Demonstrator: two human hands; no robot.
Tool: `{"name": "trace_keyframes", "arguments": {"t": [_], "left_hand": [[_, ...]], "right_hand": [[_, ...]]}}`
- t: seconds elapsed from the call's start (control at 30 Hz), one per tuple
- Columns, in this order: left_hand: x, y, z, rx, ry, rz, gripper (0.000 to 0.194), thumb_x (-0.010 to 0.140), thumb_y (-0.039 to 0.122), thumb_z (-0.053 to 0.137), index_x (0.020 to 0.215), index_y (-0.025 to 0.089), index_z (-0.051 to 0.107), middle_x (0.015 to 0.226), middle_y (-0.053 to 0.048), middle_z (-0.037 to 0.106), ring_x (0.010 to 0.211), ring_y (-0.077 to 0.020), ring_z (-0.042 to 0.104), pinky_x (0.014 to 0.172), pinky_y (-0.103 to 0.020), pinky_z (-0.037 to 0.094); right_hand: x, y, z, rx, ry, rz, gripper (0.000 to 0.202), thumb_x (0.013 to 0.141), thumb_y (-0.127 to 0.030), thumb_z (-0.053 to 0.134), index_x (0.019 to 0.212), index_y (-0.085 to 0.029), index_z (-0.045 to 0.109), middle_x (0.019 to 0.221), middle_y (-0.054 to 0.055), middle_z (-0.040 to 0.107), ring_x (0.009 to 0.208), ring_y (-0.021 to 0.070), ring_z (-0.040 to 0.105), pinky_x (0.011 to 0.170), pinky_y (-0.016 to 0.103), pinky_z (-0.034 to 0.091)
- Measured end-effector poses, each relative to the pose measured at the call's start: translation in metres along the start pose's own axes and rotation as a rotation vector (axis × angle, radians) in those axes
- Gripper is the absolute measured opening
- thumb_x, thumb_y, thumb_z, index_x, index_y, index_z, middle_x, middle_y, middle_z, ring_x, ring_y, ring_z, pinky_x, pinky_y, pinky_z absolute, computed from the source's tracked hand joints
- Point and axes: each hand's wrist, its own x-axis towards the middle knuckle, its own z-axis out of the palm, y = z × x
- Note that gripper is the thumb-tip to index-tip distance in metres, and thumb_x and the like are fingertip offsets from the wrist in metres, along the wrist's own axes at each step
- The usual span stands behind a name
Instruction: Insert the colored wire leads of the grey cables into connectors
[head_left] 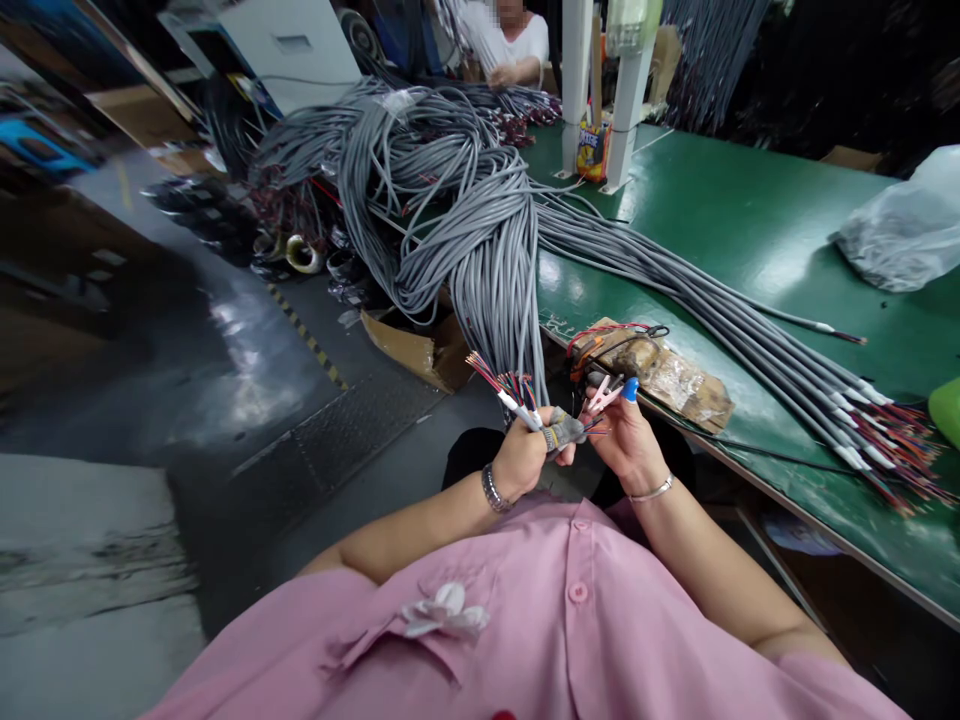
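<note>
My left hand [523, 455] is closed around grey multi-core cables [529, 415], whose stripped ends fan out in thin coloured wires [484, 370]. A grey knitted cover [562, 430] sits on its thumb side. Close beside it, my right hand [630, 440] has its fingers pinched together, with a blue finger cover [631, 389] on one fingertip. A small pale pink, pointed thing [600, 397] shows at these fingers; its kind is unclear. Thin dark and coloured wire ends [598, 426] lie between the two hands.
A large heap of grey cables [450, 190] hangs over the green table [712, 200]. Another cable bundle [735, 310] lies across it. A taped wooden block [660, 370] rests at the near edge, and a plastic bag [907, 230] at right. A person [517, 50] sits beyond.
</note>
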Motion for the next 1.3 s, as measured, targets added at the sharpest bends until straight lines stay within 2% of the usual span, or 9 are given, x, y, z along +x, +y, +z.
{"name": "trace_keyframes", "arguments": {"t": [0.17,0.47,0.73,0.9,1.0,1.13,1.3], "left_hand": [[0.001,0.0,0.0,0.038,0.005,-0.008,0.032,0.076,0.042,0.069,0.065,0.013,0.062,0.047,0.0,0.057,0.042,-0.0078,0.045,0.046,-0.023,0.032],[-0.007,-0.005,-0.001,0.065,-0.056,0.056,0.034,0.078,0.043,0.068,0.062,0.014,0.061,0.051,-0.001,0.059,0.047,-0.0093,0.049,0.05,-0.023,0.037],[-0.012,-0.003,0.0,0.061,0.037,0.078,0.033,0.077,0.044,0.07,0.063,0.015,0.061,0.05,0.0,0.058,0.045,-0.009,0.048,0.048,-0.024,0.037],[-0.009,-0.004,0.005,0.008,0.05,0.094,0.027,0.077,0.038,0.071,0.066,0.015,0.061,0.051,0.001,0.058,0.045,-0.0086,0.048,0.047,-0.023,0.036],[-0.006,-0.003,0.006,0.0,0.069,0.107,0.027,0.078,0.038,0.07,0.066,0.015,0.061,0.051,0.001,0.058,0.045,-0.0084,0.048,0.047,-0.023,0.036],[-0.004,-0.003,0.005,0.017,0.105,0.082,0.031,0.075,0.043,0.071,0.066,0.015,0.06,0.051,0.001,0.058,0.045,-0.0087,0.048,0.047,-0.023,0.037],[-0.002,-0.008,0.003,0.068,0.062,0.064,0.033,0.075,0.046,0.07,0.069,0.015,0.062,0.052,0.0,0.058,0.047,-0.0093,0.05,0.048,-0.023,0.038]], "right_hand": [[0.002,0.001,0.003,0.051,0.082,-0.012,0.029,0.071,-0.047,0.079,0.077,-0.021,0.068,0.074,-0.001,0.07,0.059,0.0108,0.058,0.057,0.023,0.051],[-0.008,0.0,0.002,0.012,-0.051,0.037,0.045,0.073,-0.066,0.066,0.087,-0.022,0.067,0.081,0.001,0.069,0.06,0.0121,0.056,0.055,0.026,0.048],[-0.014,-0.003,0.001,-0.096,0.001,-0.038,0.03,0.078,-0.048,0.072,0.092,-0.021,0.07,0.088,0.003,0.072,0.068,0.012,0.06,0.058,0.023,0.05],[-0.012,-0.004,0.005,-0.161,0.012,-0.069,0.038,0.078,-0.055,0.069,0.089,-0.019,0.071,0.077,0.003,0.07,0.061,0.0126,0.057,0.054,0.025,0.048],[-0.011,-0.006,0.006,-0.156,0.033,-0.082,0.034,0.078,-0.052,0.07,0.085,-0.019,0.071,0.073,0.002,0.069,0.06,0.0123,0.057,0.055,0.024,0.048],[-0.01,-0.007,0.005,-0.136,0.076,-0.069,0.03,0.077,-0.048,0.073,0.084,-0.019,0.071,0.078,0.003,0.071,0.065,0.0137,0.061,0.06,0.026,0.05],[-0.008,-0.004,0.005,-0.114,0.114,-0.089,0.03,0.073,-0.047,0.077,0.086,-0.02,0.071,0.083,0.003,0.073,0.065,0.0133,0.061,0.06,0.026,0.05]]}}
